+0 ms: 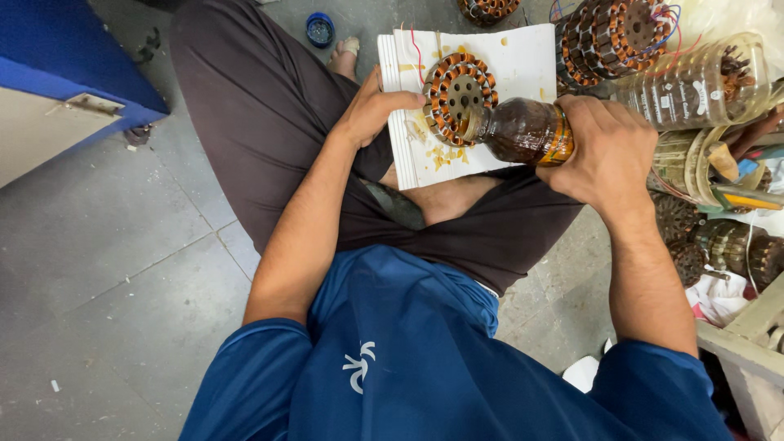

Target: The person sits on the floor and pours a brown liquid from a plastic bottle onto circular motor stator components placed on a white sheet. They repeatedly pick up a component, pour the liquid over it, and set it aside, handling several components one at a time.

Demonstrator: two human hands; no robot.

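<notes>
Touching left hand (369,110): wound stator (459,90)

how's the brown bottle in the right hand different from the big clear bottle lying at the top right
The brown bottle is small and dark amber; the clear bottle is larger and see-through. The brown bottle is gripped in the right hand, tipped with its mouth at the copper-wound stator; the clear bottle lies untouched among other stators. The brown bottle holds dark liquid; the clear bottle shows a dark clump at its end. Both lie roughly sideways.

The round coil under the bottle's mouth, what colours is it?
The wound coil shows copper-orange windings alternating with dark segments around a grey metal centre with holes, seen best in the head view.
</notes>
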